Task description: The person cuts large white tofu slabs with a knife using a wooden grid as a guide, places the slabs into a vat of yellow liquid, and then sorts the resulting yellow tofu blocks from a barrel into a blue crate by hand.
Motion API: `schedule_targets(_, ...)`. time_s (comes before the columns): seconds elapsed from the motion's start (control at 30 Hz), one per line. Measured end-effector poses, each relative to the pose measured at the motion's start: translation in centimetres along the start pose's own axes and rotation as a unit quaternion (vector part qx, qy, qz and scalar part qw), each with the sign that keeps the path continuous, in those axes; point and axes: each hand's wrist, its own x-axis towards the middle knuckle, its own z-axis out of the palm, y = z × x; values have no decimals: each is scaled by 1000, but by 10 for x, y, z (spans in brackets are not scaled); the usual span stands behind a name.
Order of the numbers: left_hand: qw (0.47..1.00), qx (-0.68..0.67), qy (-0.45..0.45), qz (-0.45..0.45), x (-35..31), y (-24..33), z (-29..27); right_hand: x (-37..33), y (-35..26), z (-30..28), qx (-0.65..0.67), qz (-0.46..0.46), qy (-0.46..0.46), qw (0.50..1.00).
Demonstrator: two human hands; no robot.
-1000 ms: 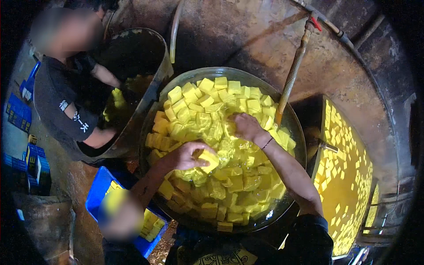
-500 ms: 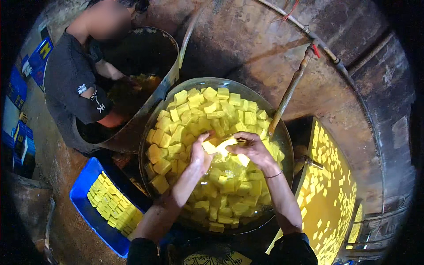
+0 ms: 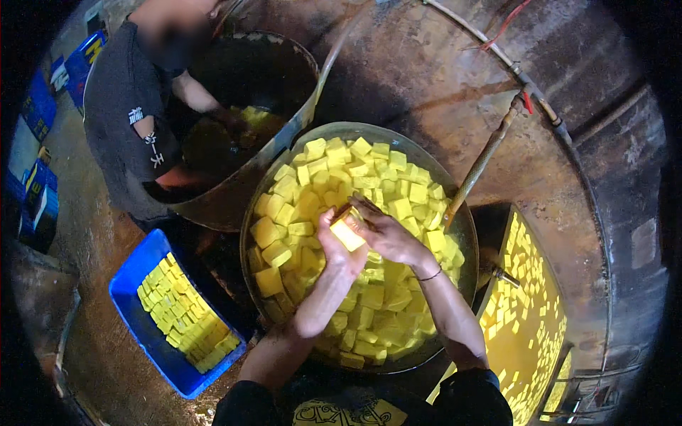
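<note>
Over a round metal vat point(image 3: 250, 234) my two hands come together. Between them is a bright yellow tofu block point(image 3: 349, 236), lit strongly from above. My left hand point(image 3: 339, 254) cups it from the left and below, with the thumb up along its side. From the right, my right hand point(image 3: 391, 236) closes its fingers over the block's far side; part of the block is hidden there. Beneath and around the hands, the vat is filled with many similar yellow tofu blocks point(image 3: 272, 278) in liquid, some piled above the surface.
A blue crate point(image 3: 131, 312) with rows of small yellow blocks stands at lower left. At upper left a person point(image 3: 121, 106) reaches into a dark round vat point(image 3: 298, 60). A hose pipe point(image 3: 490, 145) leans into my vat. At right, a trough point(image 3: 511, 334) holds floating yellow pieces.
Earlier my hands held several yellow pieces slightly apart; now they are closer together around one visible block. The whole view has shifted slightly. The other person's arms remain in the dark vat.
</note>
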Motion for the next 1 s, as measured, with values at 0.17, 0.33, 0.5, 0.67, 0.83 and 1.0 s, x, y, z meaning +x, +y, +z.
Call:
schedule_targets(0.17,997,-9,-79,5,-7,81,9,-27,-26,4,146,135,3,980)
schedule_targets(0.33,965,127,-121,194,-6,125,12,-78,54,95,-246,74,-39,966)
schedule_targets(0.5,978,-23,-127,162,-47,168,21,-56,17,63,93,107,-30,989)
schedule_targets(0.67,976,-32,-117,181,-53,173,9,-19,11,58,243,119,-87,959)
schedule_targets(0.83,971,-1,-70,229,-61,181,-6,-25,-44,95,-224,-99,-96,965)
schedule_targets(1.0,973,-50,-123,187,-92,193,-11,-5,-13,141,-386,-71,-184,901)
